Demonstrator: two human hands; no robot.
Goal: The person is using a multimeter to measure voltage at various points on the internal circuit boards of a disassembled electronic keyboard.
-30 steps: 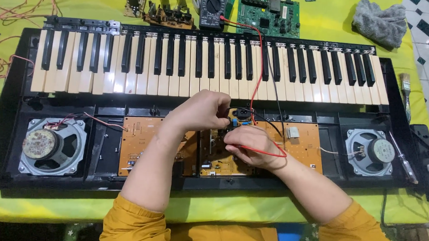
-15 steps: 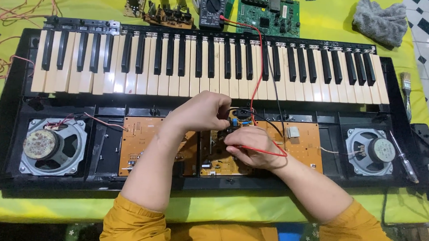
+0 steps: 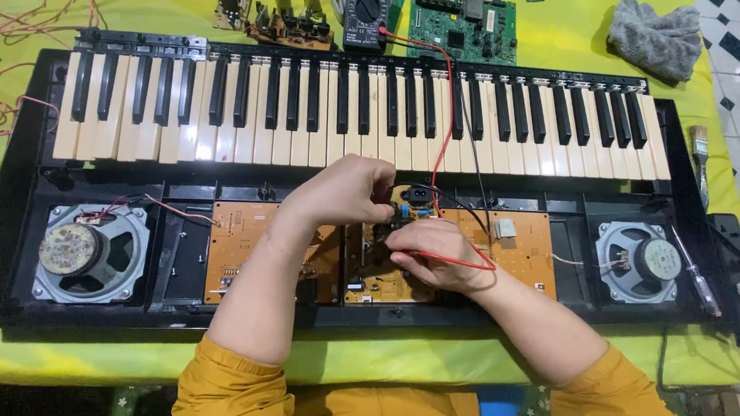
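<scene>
An opened electronic keyboard (image 3: 365,107) lies on a yellow-green cloth, its brown circuit boards (image 3: 524,250) exposed below the keys. My left hand (image 3: 344,192) is curled over the middle board and seems to pinch a black test lead. My right hand (image 3: 431,251) rests just below it, holding a red test probe against the board. The red lead (image 3: 446,128) and a black lead run up across the keys to a multimeter (image 3: 366,10) at the top.
Two round speakers (image 3: 81,253) (image 3: 643,261) sit at the case's ends. A green circuit board (image 3: 461,22) and small parts lie above the keys. A grey rag (image 3: 652,37), a brush (image 3: 701,157) and a screwdriver (image 3: 698,271) lie at the right.
</scene>
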